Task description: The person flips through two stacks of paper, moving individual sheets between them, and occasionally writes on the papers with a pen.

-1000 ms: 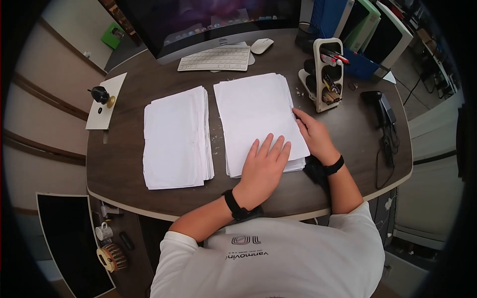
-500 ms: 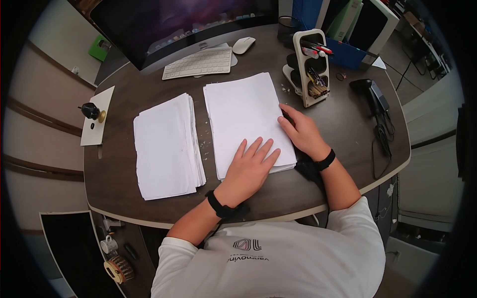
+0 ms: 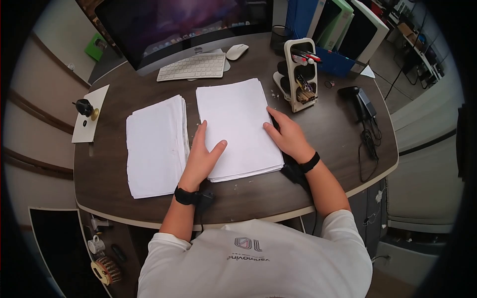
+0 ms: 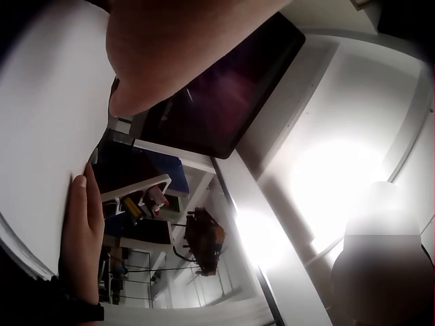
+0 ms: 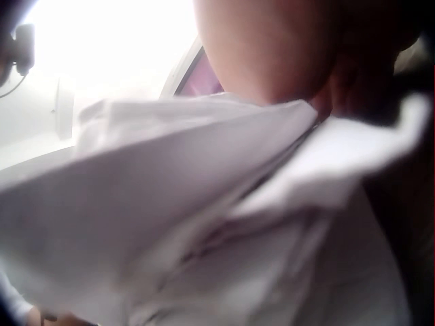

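We see the left hand [image 3: 201, 156] with its fingers lying nearly straight along the left edge of the right paper stack [image 3: 238, 126], the thumb spread onto the top sheet, so the hand clasps that edge loosely rather than closing round it. The right hand [image 3: 285, 136] lies at the stack's right edge, fingers nearly straight, tips on the top sheet. In the right wrist view its fingers press against ruffled sheet edges, yet we cannot tell whether any sheet is pinched.

The right paper stack sits in the middle of the desk [image 3: 149, 84], its near edge well back from the desk's near rim. Just left of it lies the left paper stack [image 3: 155, 146], with only a narrow strip of bare wood between them, and the left hand fills the near part of that strip. To the right, the pen holder [image 3: 300, 74] stands near the stack's far right corner. Beyond the far edge, a band of open desk separates the paper from the keyboard [image 3: 191, 67] and the mouse [image 3: 236, 51]. Further right lies a barcode scanner [image 3: 358, 102] with its cable, and at the desk's left end a white card [image 3: 89, 121], both well apart from the stacks.
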Demonstrator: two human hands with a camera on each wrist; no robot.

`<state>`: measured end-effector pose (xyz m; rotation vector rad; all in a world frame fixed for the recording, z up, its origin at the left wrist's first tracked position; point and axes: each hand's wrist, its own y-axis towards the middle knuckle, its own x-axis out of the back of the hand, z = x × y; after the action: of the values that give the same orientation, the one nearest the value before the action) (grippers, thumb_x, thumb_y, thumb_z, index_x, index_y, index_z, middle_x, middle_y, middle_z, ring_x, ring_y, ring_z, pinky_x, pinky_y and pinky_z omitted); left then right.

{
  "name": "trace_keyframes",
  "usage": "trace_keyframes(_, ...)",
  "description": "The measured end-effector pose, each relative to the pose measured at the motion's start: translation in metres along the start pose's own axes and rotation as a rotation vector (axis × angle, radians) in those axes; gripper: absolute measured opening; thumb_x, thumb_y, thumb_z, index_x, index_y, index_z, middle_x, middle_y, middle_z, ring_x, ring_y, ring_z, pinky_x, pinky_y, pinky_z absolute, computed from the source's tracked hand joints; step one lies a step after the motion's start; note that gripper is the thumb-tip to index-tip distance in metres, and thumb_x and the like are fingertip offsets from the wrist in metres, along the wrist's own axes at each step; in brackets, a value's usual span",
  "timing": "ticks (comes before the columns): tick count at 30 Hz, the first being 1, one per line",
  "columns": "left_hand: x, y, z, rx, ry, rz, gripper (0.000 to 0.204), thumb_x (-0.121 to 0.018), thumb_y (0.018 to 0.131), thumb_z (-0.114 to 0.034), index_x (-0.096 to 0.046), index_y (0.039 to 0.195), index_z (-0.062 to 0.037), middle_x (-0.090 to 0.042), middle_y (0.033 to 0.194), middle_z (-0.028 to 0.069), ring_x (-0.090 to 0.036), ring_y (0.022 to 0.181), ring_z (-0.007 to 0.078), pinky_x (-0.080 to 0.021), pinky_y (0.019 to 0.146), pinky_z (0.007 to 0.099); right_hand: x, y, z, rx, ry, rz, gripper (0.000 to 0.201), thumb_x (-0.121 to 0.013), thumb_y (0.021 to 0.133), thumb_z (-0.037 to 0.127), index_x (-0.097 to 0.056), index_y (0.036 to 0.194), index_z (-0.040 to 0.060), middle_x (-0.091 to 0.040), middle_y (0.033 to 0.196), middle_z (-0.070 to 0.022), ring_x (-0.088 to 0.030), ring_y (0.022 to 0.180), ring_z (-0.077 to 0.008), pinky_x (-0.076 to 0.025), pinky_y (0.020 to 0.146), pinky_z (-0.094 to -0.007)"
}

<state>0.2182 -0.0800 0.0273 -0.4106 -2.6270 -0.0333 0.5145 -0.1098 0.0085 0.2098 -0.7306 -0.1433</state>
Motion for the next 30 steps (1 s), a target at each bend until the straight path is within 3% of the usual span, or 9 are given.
trace_keyframes(6, -0.004, -0.006, 0.010, -0.031, -0.100, -0.025, 0.090, -0.075, 0.098, -0.032, -0.029, 0.165, 0.0066, -0.030, 0.170, 0.0350, -0.023, 0.162, 0.0446, -0.023, 0.131, 0.0476, 0.001, -0.001, 0.008, 0.014, -0.046, 0.054, 0.059, -0.068, 0.103, 0.033, -0.057, 0.149, -0.0007, -0.067, 0.139, -0.0279, -0.069, 0.121, -0.0427, -0.055, 0.103, -0.0451)
trace_keyframes(16, -0.024, -0.015, 0.005, -0.068, -0.010, -0.118, 0.089, -0.076, 0.097, -0.025, -0.029, 0.168, -0.0014, -0.018, 0.174, 0.0350, -0.021, 0.163, 0.0452, -0.024, 0.130, 0.0491, -0.002, 0.002, 0.005, -0.023, -0.052, 0.108, 0.062, -0.068, 0.104, 0.035, -0.055, 0.152, -0.0019, -0.067, 0.139, -0.0283, -0.069, 0.121, -0.0427, -0.054, 0.102, -0.0449)
trace_keyframes(19, -0.020, -0.018, 0.006, -0.095, -0.011, -0.137, 0.088, -0.076, 0.097, -0.024, -0.030, 0.168, -0.0025, -0.018, 0.174, 0.0350, -0.023, 0.162, 0.0459, -0.025, 0.130, 0.0493, -0.007, 0.000, -0.004, -0.018, 0.033, 0.034, 0.063, -0.069, 0.104, 0.034, -0.054, 0.153, -0.0020, -0.066, 0.142, -0.0275, -0.070, 0.122, -0.0406, -0.054, 0.103, -0.0434)
trace_keyframes(21, -0.017, -0.022, 0.002, -0.115, -0.027, -0.163, 0.086, -0.076, 0.097, -0.024, -0.031, 0.168, -0.0029, -0.018, 0.174, 0.0346, -0.024, 0.162, 0.0461, -0.026, 0.129, 0.0496, -0.003, 0.002, -0.001, -0.030, 0.002, 0.046, 0.063, -0.070, 0.104, 0.033, -0.054, 0.153, -0.0023, -0.065, 0.145, -0.0252, -0.072, 0.113, -0.0339, -0.055, 0.097, -0.0392)
trace_keyframes(22, -0.011, -0.029, -0.006, -0.156, -0.007, -0.188, 0.082, -0.077, 0.096, -0.022, -0.037, 0.165, -0.0038, -0.022, 0.174, 0.0320, -0.026, 0.161, 0.0462, -0.028, 0.128, 0.0498, -0.001, 0.002, 0.001, -0.023, -0.004, 0.053, 0.063, -0.070, 0.104, 0.033, -0.054, 0.153, -0.0023, -0.065, 0.145, -0.0252, -0.072, 0.113, -0.0339, -0.055, 0.097, -0.0392)
trace_keyframes(24, 0.007, -0.041, -0.015, -0.193, 0.012, -0.227, 0.079, -0.078, 0.094, -0.020, -0.043, 0.163, -0.0047, -0.025, 0.174, 0.0295, -0.028, 0.160, 0.0464, -0.030, 0.128, 0.0501, -0.001, 0.000, 0.004, -0.055, 0.042, 0.031, 0.061, -0.071, 0.104, 0.030, -0.054, 0.153, -0.0027, -0.065, 0.145, -0.0228, -0.071, 0.098, -0.0252, -0.056, 0.087, -0.0339)
trace_keyframes(26, 0.040, -0.058, -0.009, -0.391, 0.175, -0.110, 0.074, -0.082, 0.088, -0.017, -0.054, 0.156, -0.0061, -0.033, 0.172, 0.0241, -0.029, 0.160, 0.0462, -0.032, 0.127, 0.0511, -0.002, 0.001, -0.001, -0.050, 0.065, 0.034, 0.060, -0.071, 0.104, 0.029, -0.055, 0.153, -0.0027, -0.066, 0.144, -0.0215, -0.068, 0.093, -0.0215, -0.056, 0.083, -0.0321)
trace_keyframes(27, 0.058, -0.068, -0.007, -0.386, 0.175, -0.120, 0.074, -0.082, 0.088, -0.017, -0.054, 0.156, -0.0061, -0.033, 0.172, 0.0241, -0.029, 0.160, 0.0462, -0.032, 0.127, 0.0511, -0.003, 0.000, -0.003, -0.056, 0.091, 0.027, 0.059, -0.071, 0.103, 0.027, -0.055, 0.152, -0.0027, -0.066, 0.144, -0.0202, -0.066, 0.088, -0.0179, -0.055, 0.079, -0.0302)
trace_keyframes(30, 0.106, -0.102, 0.003, -0.202, 0.548, -0.135, 0.087, -0.092, 0.074, -0.023, -0.058, 0.154, -0.0099, -0.039, 0.170, 0.0219, -0.029, 0.160, 0.0466, -0.031, 0.127, 0.0535, -0.002, 0.000, 0.000, -0.044, 0.071, 0.021, 0.058, -0.071, 0.103, 0.026, -0.056, 0.152, -0.0023, -0.067, 0.142, -0.0193, -0.066, 0.087, -0.0163, -0.055, 0.078, -0.0296)
